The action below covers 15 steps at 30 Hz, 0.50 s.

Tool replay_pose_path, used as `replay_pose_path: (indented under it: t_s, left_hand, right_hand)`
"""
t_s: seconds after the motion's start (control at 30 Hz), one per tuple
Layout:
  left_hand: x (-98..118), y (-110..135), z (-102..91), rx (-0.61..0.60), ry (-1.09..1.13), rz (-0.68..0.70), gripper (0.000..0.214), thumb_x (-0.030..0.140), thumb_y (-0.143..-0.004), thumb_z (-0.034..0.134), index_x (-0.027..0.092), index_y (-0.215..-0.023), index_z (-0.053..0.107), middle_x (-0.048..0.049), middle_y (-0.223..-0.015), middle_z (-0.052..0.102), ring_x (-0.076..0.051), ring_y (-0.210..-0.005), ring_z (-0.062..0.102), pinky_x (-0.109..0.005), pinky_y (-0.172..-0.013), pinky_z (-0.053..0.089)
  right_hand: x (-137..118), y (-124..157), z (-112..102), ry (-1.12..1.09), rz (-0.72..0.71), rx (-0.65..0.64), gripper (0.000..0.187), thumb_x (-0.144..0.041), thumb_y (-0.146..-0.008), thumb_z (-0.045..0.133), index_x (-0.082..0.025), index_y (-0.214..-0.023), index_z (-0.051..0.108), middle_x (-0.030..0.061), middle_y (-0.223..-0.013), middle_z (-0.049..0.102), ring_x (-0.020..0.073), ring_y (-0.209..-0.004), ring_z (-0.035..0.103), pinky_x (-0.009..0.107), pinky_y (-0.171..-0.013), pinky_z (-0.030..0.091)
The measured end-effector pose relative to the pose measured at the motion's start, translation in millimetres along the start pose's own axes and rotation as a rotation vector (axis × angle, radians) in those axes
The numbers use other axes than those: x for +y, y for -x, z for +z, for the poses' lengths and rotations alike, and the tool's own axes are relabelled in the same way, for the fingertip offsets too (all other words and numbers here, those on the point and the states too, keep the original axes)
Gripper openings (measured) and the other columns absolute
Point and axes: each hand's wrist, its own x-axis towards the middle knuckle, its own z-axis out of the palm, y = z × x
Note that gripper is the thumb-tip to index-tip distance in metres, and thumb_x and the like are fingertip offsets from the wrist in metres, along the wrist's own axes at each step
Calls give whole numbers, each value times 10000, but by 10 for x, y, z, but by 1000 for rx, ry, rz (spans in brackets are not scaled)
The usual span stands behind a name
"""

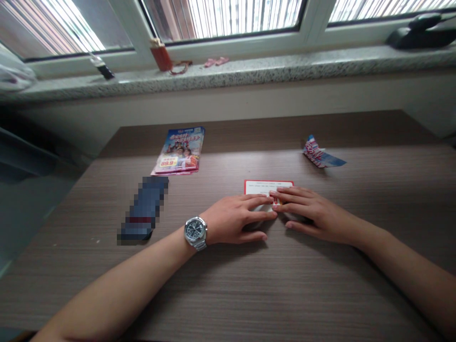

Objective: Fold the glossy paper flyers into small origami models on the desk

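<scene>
A white sheet of paper with a red border (261,186) lies flat on the brown wooden table (249,285). My left hand (237,219), with a steel watch on its wrist, rests on the paper's near edge, fingers stretched out flat. My right hand (309,213) lies beside it, its fingers also flat and pressing on the same paper. The fingertips of both hands meet over the sheet. Most of the paper's near half is hidden under my hands.
A stack of colourful leaflets (179,151) lies at the back left. A folded colourful paper (319,154) stands at the back right. A blurred dark object (144,209) sits left of my left arm. The stone windowsill (249,69) holds a red container (161,56).
</scene>
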Motion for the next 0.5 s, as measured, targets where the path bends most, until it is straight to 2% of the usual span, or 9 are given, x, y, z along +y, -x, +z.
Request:
replay_pose_path:
  t_s: [0.23,0.37,0.5]
  left_hand:
    - [31,6,-14,-3,10,-21,510,505,-973,551,231,-1402,546,-114,-1558,426,-287,-1409,453,-449,-1157,420]
    - [51,11,-21,7,16,-33,484,487,-973,560,239,-1389,555,-102,-1559,429,-279,-1406,459,-441,-1162,416]
    - [74,9,-9,-5,-10,-56,489,490,-987,529,242,-1408,540,-87,-1573,410,-275,-1417,443,-433,-1170,409]
  right_hand:
    - [3,10,21,28,-11,2,439,-302,-941,629,-272,-1377,589,80,-1535,496,292,-1434,422,550,-1165,370]
    - [-28,28,11,70,-39,58,471,-300,-940,633,-266,-1405,573,101,-1555,465,309,-1438,407,554,-1167,353]
    - [-97,48,-29,110,-24,113,419,-300,-933,645,-263,-1350,633,130,-1447,544,312,-1348,479,514,-1104,426]
